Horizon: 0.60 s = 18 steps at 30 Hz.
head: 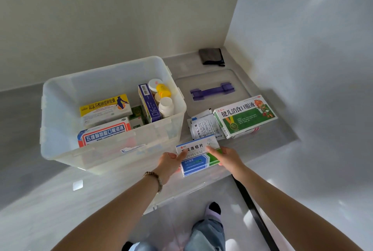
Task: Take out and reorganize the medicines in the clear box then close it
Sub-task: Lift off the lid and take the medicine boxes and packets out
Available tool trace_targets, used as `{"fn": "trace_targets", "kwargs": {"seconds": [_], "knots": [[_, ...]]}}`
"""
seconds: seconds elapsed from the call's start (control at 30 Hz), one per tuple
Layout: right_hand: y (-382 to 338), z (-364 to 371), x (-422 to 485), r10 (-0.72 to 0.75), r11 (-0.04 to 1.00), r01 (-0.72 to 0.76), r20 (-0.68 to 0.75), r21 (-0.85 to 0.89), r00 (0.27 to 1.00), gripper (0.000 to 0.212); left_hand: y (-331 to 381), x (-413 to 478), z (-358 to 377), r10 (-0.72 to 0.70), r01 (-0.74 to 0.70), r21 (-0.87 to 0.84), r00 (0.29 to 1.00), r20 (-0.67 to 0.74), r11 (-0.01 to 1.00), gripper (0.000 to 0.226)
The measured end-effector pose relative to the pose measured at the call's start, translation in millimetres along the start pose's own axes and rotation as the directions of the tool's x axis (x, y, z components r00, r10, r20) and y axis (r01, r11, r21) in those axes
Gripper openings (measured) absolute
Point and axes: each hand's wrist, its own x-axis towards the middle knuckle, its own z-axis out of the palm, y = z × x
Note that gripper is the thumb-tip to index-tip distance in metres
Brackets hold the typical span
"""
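Emptying under way: both hands on a blue-white pack, box half full.

Left hand (170,162) and right hand (227,157) grasp a stack of packs (198,155) by its ends, just off the clear box's (113,156) 4 o'clock corner, over the desk (40,190). Out already, at the box's 3 o'clock: green carton (245,116), sachets (203,127), both on or beside the lid (212,78), which lies flat. Still inside: yellow carton (105,105), red-blue carton (105,132), purple carton (149,103), bottles (162,97). Judged roughly midway through removal; sorting, repacking and closing remain.
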Motion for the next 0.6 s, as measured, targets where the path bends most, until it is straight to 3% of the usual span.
{"fn": "trace_targets", "kwargs": {"seconds": [0.17,0.3,0.47,0.6], "knots": [[-1.4,-3.6,-3.8,0.017,1.000,-0.017,0.035,0.001,0.999,0.028,4.9,-4.6,-2.7,0.017,-0.017,0.003,0.999,-0.034,1.000,0.063],[-2.9,-12.5,-4.2,-0.002,0.998,0.003,0.006,-0.055,1.000,0.043,13.2,-12.6,-8.0,0.142,-0.118,0.183,0.982,-0.125,0.976,0.063],[-26.0,-32.6,-19.1,-0.174,0.972,0.170,-0.014,-0.164,0.985,0.056,37.2,-42.5,-17.1,0.413,-0.327,0.551,0.910,-0.037,0.768,0.064],[-64.1,-50.1,-31.8,-0.353,0.901,0.330,-0.031,-0.283,0.935,0.056,77.0,-80.9,-36.5,0.592,-0.511,0.574,0.804,0.056,0.640,0.051]]}}
